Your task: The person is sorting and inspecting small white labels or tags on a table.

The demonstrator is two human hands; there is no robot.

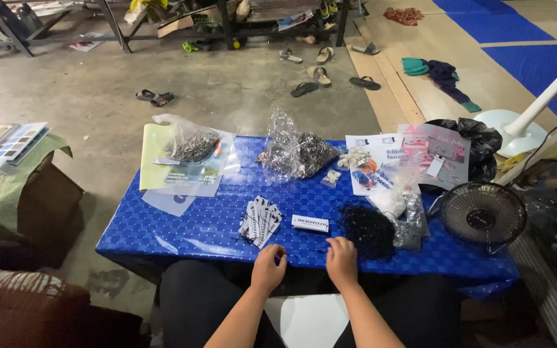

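Note:
My left hand (268, 267) and my right hand (342, 260) rest at the near edge of a low table with a blue checkered cover (182, 235). Both have fingers curled together over something small and dark that I cannot make out. A pile of black thin strings (367, 229) lies just right of my right hand. A stack of small white printed cards (259, 222) sits just beyond my left hand, and a small white box (309, 223) lies between them.
Clear bags of dark small parts (294, 153) (188, 143) and printed sheets (381, 164) lie further back on the table. A small black fan (483, 214) stands at the right end. Sandals (319, 74) are scattered on the concrete floor beyond.

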